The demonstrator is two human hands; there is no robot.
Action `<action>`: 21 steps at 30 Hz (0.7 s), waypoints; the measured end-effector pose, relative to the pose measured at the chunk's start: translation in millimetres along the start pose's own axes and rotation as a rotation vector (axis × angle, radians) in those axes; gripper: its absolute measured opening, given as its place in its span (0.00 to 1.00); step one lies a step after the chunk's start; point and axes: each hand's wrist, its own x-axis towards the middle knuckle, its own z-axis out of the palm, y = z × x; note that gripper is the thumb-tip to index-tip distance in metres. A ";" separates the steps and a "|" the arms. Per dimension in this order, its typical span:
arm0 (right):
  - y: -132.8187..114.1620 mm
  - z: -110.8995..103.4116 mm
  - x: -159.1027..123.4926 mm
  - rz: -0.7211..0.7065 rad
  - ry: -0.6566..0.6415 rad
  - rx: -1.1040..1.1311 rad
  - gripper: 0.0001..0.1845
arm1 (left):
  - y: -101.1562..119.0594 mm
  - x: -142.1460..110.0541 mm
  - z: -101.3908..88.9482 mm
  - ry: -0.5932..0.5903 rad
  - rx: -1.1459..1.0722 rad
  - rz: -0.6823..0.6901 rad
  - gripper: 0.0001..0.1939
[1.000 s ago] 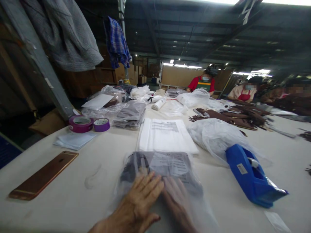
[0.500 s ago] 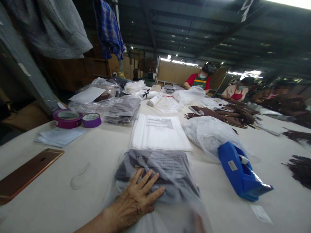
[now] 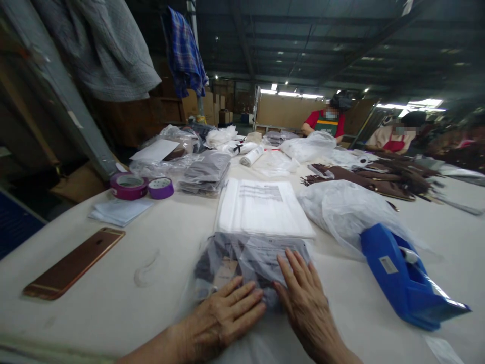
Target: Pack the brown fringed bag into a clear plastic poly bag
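In front of me lies a clear plastic bag [image 3: 248,253] with dark folded fabric and a tan tag [image 3: 226,272] showing through it. My left hand [image 3: 223,313] lies flat across the lower left of the bag, fingers stretched toward the right. On the bag's right side rests my right hand [image 3: 305,293], fingers extended and pointing away from me. Neither hand grips anything. Just beyond the bag is a stack of white printed plastic bags [image 3: 257,210].
A blue tape dispenser [image 3: 405,278] stands at right beside a crumpled clear bag [image 3: 341,212]. At left are a phone [image 3: 76,263], purple tape rolls [image 3: 129,186] and bluish sheets [image 3: 119,210]. Bagged grey items [image 3: 204,172] and brown fringed goods [image 3: 364,179] lie farther back. Co-workers [image 3: 328,121] are across the table.
My right hand, blurred at the bottom edge before, now lies on the bag. My left hand has slid slightly toward me, uncovering the tan tag. The view has shifted left.
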 end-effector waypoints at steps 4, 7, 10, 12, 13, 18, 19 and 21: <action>21.1 37.3 4.6 -0.003 -0.108 -0.166 0.29 | -10.4 -18.7 0.5 -0.023 0.021 -0.142 0.36; 30.4 37.5 -7.0 0.029 -0.159 -0.193 0.31 | -15.2 -32.2 3.4 0.001 0.029 -0.066 0.27; 37.1 29.4 -11.1 0.044 -0.174 -0.210 0.32 | -15.9 -35.1 7.9 0.059 0.044 -0.064 0.23; 42.3 25.2 -11.8 0.054 -0.172 -0.201 0.33 | -15.2 -33.1 8.9 0.086 0.035 -0.075 0.22; 45.8 22.9 -13.4 0.055 -0.168 -0.192 0.32 | -14.8 -32.7 7.7 0.092 0.028 -0.084 0.22; 76.2 -4.5 -53.0 -0.007 -0.061 -0.093 0.25 | -14.9 -57.4 -17.7 0.040 -0.024 -0.061 0.26; 84.5 -12.9 -66.4 -0.042 -0.027 -0.063 0.28 | -14.9 -67.5 -25.5 0.024 -0.027 -0.040 0.27; 100.2 -29.4 -93.2 -0.139 -0.003 -0.054 0.32 | -14.2 -87.6 -40.5 -0.004 -0.042 -0.001 0.29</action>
